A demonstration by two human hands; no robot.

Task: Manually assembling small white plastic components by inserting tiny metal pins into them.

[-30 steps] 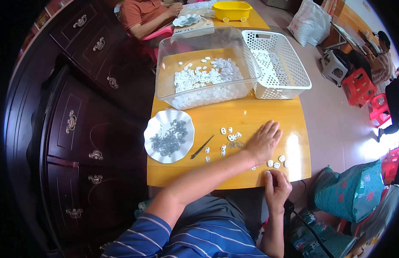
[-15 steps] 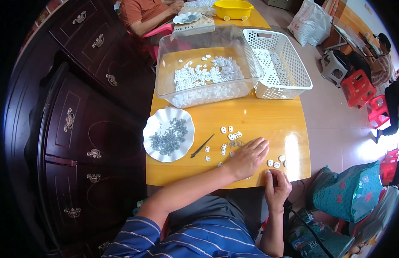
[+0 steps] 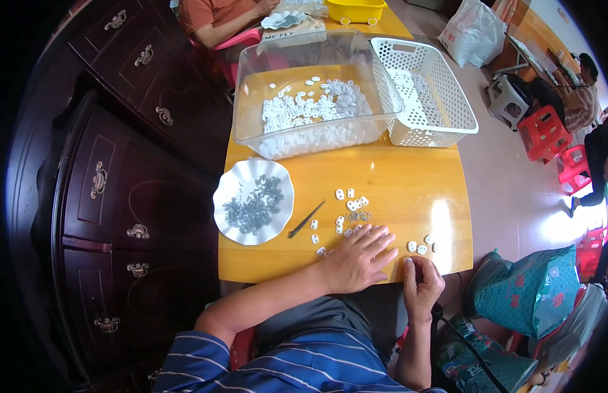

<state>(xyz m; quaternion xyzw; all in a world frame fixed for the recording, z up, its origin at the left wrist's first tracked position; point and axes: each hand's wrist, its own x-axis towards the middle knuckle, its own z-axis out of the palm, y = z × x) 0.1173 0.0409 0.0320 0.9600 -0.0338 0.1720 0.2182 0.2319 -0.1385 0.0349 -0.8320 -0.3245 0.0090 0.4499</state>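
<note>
My left hand [image 3: 361, 260] lies palm down near the front edge of the yellow table, fingers stretched and apart, over some small white two-hole plastic pieces [image 3: 340, 221]. Just beyond its fingertips is a little heap of thin metal pins [image 3: 359, 215]. My right hand [image 3: 422, 285] is at the table's front edge, thumb and fingers pinched together; a pale spot shows at the tips, too small to make out. Beside it sit several more white pieces [image 3: 422, 249]. Dark tweezers [image 3: 306, 219] rest left of the loose pieces.
A white scalloped plate [image 3: 226, 190] holds grey metal parts at the left. Behind stand a clear plastic bin [image 3: 251, 134] with many white pieces and a white perforated basket [image 3: 435, 139]. Another person [image 3: 215, 19] sits beyond. Teal bags [image 3: 523, 295] stand at the right.
My left hand has slid left and toward me, away from the white pieces by my right hand. My right hand stays pinched in nearly the same place.
</note>
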